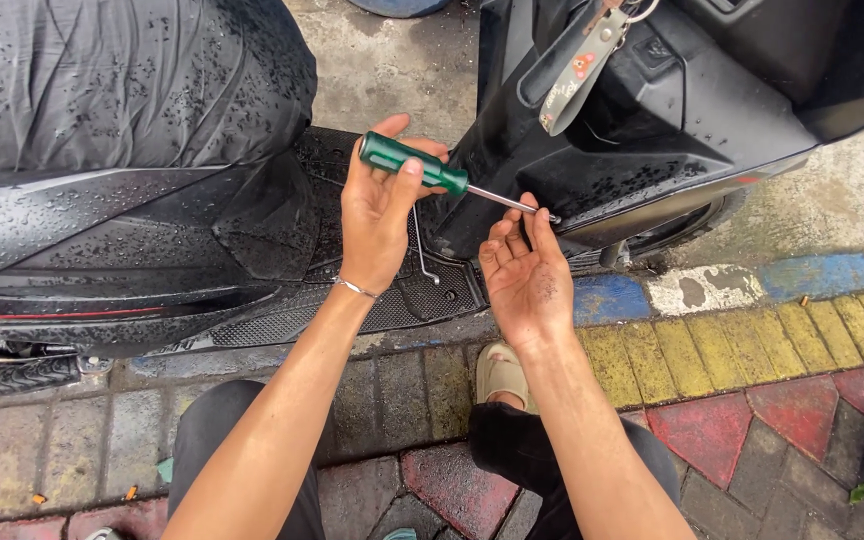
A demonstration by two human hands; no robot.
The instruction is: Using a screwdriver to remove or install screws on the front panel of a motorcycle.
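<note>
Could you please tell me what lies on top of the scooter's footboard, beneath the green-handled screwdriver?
On the scooter footboard lies a black textured mat, with a thin bent metal rod above it. The left hand, holding the screwdriver, covers part of the mat; the right hand hides its right corner.

A wet black seat cover (122,80) lay above the footboard mat (352,300). A grey key strap (580,65) hung near painted kerb bricks (752,345) and a footpeg (22,375).

One wet black scooter (132,220), one green-handled screwdriver (414,165), two bare hands, one key strap (580,68), one sandal (501,374).
</note>
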